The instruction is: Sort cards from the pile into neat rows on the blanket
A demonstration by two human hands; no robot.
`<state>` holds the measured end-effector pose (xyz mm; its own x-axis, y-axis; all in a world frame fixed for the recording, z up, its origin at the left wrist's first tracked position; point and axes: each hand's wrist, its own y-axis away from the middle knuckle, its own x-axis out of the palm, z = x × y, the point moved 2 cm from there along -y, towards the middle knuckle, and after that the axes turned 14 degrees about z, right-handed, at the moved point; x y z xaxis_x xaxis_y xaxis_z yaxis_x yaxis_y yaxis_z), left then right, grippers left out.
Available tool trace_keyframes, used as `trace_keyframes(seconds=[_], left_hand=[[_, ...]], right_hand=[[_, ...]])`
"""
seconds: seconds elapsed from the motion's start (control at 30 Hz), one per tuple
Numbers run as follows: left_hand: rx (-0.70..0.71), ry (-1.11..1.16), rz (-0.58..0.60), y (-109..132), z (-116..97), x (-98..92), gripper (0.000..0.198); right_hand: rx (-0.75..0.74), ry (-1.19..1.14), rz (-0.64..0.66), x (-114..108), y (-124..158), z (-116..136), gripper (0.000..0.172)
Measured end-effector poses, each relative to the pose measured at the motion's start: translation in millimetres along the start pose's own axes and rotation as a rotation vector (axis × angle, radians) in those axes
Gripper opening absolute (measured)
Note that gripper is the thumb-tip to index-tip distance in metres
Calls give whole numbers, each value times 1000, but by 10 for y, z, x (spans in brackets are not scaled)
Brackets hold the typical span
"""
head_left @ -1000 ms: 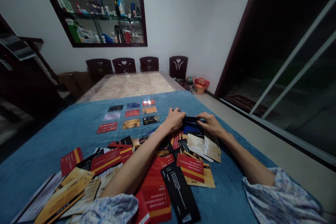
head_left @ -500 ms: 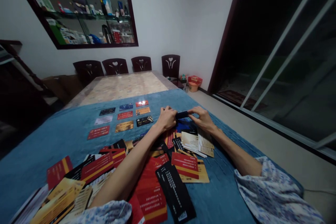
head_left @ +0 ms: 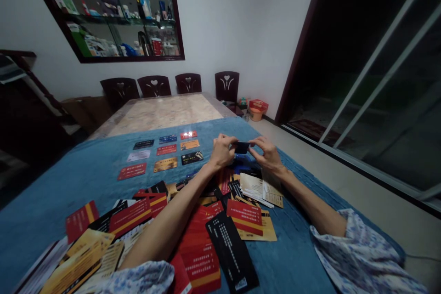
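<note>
Between my two hands is a dark card, raised just above the pile. My left hand pinches its left end, and my right hand grips the right end between thumb and fingers. Whether it is one card or a few together I cannot tell. Beneath them lie blue cards and a stack of cream-coloured cards. Closer to me, red cards, a black card and gold cards spread in a loose heap, partly hidden by my left forearm.
Left of my hands, several cards lie in neat rows, among them a black VIP card, a gold card and a red card. A blue cloth covers the near part of the table. Dark chairs stand beyond.
The dark card has tilted so that more of its face shows, with both hands still on its ends. The view has shifted slightly; the laid-out cards stay put.
</note>
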<state>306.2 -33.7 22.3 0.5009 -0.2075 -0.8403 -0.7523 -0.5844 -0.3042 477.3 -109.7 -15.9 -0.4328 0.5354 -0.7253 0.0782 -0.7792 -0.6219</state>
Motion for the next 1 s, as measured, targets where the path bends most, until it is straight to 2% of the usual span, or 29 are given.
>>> trace_keyframes(seconds=[0.17, 0.3, 0.4, 0.57, 0.8, 1.0], left_hand=[[-71, 146, -47, -31, 84, -11, 20], [-100, 190, -13, -33, 126, -6, 21], [-151, 180, 41, -32, 160, 14, 23], [-192, 134, 93, -25, 194, 49, 29], [-131, 31, 100, 15, 140, 64, 38], [-168, -28, 139, 24, 104, 18, 39]], right_hand=[[73, -91, 117, 54, 29, -136, 16], [142, -149, 179, 90, 43, -146, 18], [142, -147, 159, 94, 40, -127, 20], [61, -51, 95, 65, 28, -85, 20], [27, 98, 150, 37, 39, 4, 23], [-8, 260, 191, 39, 40, 61, 29]])
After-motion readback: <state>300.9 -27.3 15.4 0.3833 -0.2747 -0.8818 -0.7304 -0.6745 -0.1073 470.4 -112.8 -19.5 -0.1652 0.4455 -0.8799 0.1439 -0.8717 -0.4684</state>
